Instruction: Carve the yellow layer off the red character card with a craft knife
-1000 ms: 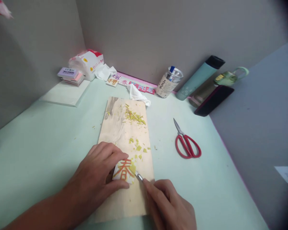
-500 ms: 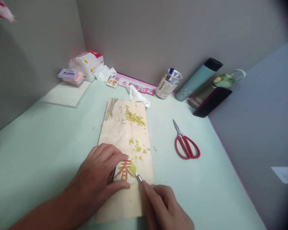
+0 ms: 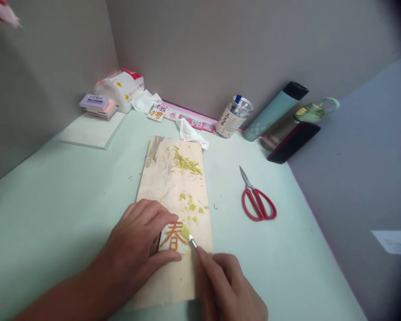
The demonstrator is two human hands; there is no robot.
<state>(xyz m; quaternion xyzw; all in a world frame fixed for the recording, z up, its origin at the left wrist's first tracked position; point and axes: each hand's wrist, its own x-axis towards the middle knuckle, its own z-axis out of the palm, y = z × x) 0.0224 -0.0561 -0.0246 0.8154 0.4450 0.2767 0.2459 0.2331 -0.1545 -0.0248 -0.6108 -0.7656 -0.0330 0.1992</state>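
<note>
A small square carving block [image 3: 174, 237] with a raised orange-red character lies on a pale wooden board [image 3: 160, 191]. It has white cleared areas and a yellow-green patch at its right edge. My left hand [image 3: 138, 238] pinches the block by its far and near edges between fingers and thumb. My right hand [image 3: 230, 283] grips a slim carving knife [image 3: 194, 243], its metal tip at the block's right edge beside the green patch. Most of the knife's handle is hidden by the fingers. Green shavings [image 3: 187, 162] are scattered on the board beyond the block.
Red-handled scissors [image 3: 259, 203] lie right of the board. Along the back wall are a tissue pack [image 3: 122, 89], finished character blocks [image 3: 197, 123], a plastic cup of tools [image 3: 233, 118], a teal bottle [image 3: 276, 111], a green bottle [image 3: 309, 111] and a dark phone [image 3: 294, 142].
The knife tip has shifted slightly up along the block's right edge. My left hand keeps its hold, and the whole view has moved only a little.
</note>
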